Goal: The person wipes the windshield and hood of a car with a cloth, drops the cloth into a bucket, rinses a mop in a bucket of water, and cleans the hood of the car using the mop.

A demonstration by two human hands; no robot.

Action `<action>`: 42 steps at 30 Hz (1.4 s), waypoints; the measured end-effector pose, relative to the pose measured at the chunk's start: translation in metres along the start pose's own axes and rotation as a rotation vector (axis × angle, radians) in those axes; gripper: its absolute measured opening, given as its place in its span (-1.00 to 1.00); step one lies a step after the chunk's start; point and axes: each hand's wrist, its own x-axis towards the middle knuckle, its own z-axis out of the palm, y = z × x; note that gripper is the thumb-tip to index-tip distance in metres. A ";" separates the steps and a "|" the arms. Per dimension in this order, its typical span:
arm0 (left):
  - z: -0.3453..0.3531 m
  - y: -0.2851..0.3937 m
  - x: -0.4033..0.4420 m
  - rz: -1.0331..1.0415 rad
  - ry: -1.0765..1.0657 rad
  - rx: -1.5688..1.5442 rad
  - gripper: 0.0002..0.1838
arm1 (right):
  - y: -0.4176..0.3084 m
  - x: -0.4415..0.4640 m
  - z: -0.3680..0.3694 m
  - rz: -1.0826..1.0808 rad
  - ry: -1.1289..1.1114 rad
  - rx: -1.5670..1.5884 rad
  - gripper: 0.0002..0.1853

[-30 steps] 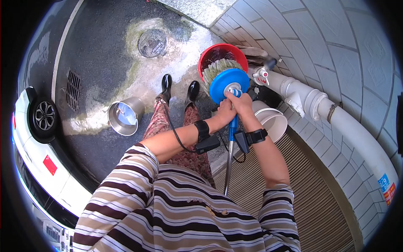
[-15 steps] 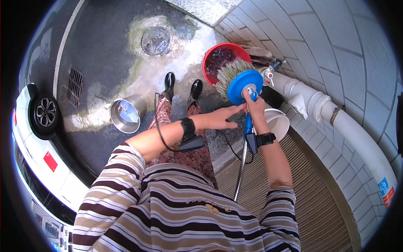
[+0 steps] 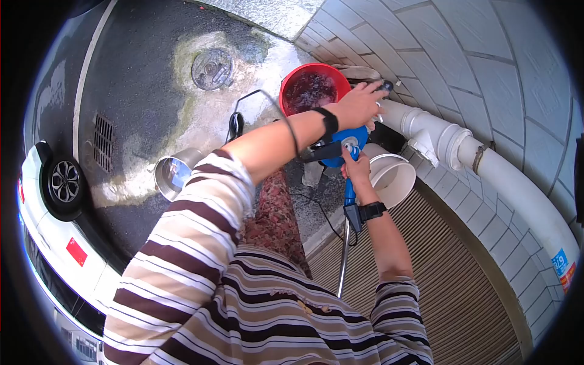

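Observation:
My right hand (image 3: pixel 358 168) is wrapped around the blue upper section of the mop handle (image 3: pixel 350 193); its metal pole (image 3: pixel 344 255) runs down beside my body. The mop's blue disc (image 3: pixel 357 137) shows in part below my left hand, and the strands are hidden behind my left arm. My left hand (image 3: pixel 358 108) is stretched out over the wall tap (image 3: pixel 385 87), fingers apart and close to it. Whether they touch it I cannot tell. A red bucket (image 3: pixel 283 104) with dark, bubbly water stands just beyond my left forearm.
A white bucket (image 3: pixel 409 177) stands by the wall beside my right hand. To the left are a metal bucket (image 3: pixel 193 158) holding something pale blue and a parked white car (image 3: pixel 52 231). A thick white pipe (image 3: pixel 511 188) follows the tiled wall. Ribbed matting (image 3: pixel 438 274) covers the lower right.
My left hand has left the area beside the mop handle and reached up and right to the tap. The mop and right hand have shifted slightly down and left.

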 end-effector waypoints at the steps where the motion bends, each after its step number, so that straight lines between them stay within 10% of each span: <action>1: 0.010 -0.001 0.011 -0.026 -0.114 -0.009 -0.58 | 0.000 0.001 -0.001 0.005 0.001 0.023 -0.57; 19: 0.033 0.006 0.034 -0.001 -0.340 -0.049 -0.70 | 0.004 0.005 -0.004 -0.006 -0.046 0.128 -0.61; 26: 0.050 0.040 0.018 -0.832 0.079 -0.318 0.28 | 0.022 0.014 0.003 -0.046 -0.021 0.072 -0.74; 42: 0.075 0.029 0.014 -0.822 -0.031 -0.560 -0.09 | 0.038 0.033 0.015 -0.045 -0.125 0.315 -0.85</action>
